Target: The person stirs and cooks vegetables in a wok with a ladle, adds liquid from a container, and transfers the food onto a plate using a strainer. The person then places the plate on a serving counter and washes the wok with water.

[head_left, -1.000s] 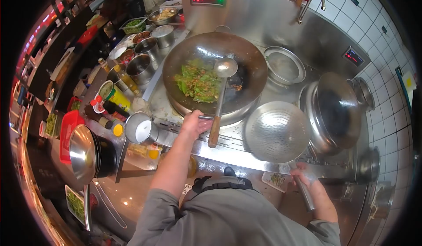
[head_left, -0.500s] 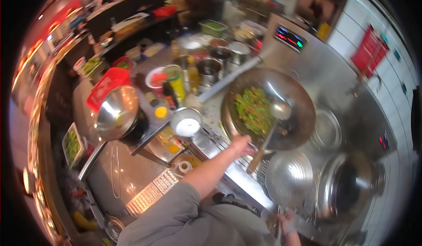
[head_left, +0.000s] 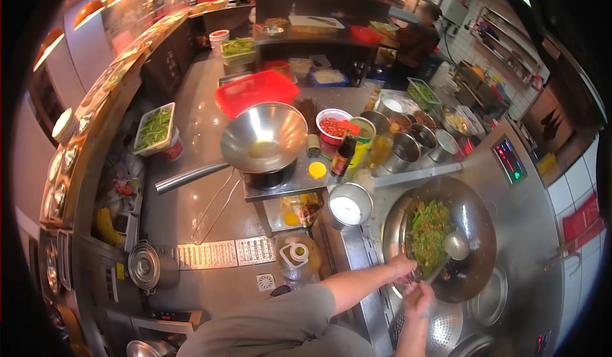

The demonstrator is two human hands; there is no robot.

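Observation:
A large wok (head_left: 478, 210) sits tilted on the stove at the lower right, with chopped green vegetables and small reddish-brown bits (head_left: 428, 233) in its left part. Across the food lies a metal ladle (head_left: 456, 246), bowl inside the wok, handle toward the near rim. My left hand (head_left: 401, 268) is closed at the wok's near left rim, gripping its handle. Just below it, my right hand (head_left: 418, 298) is closed around the ladle's handle end, which it mostly hides. A perforated strainer (head_left: 443, 328) lies partly behind my right forearm.
A steel pan (head_left: 264, 134) with a long handle rests on a pot left of the stove. Near it are a red basket (head_left: 255, 92), a dark sauce bottle (head_left: 344, 156) and a metal pot (head_left: 350, 205). A person (head_left: 417, 41) stands at the back right.
The view has swung left. My right hand has let go of the strainer's handle and moved to the ladle beside my left hand, which stays at the wok's rim.

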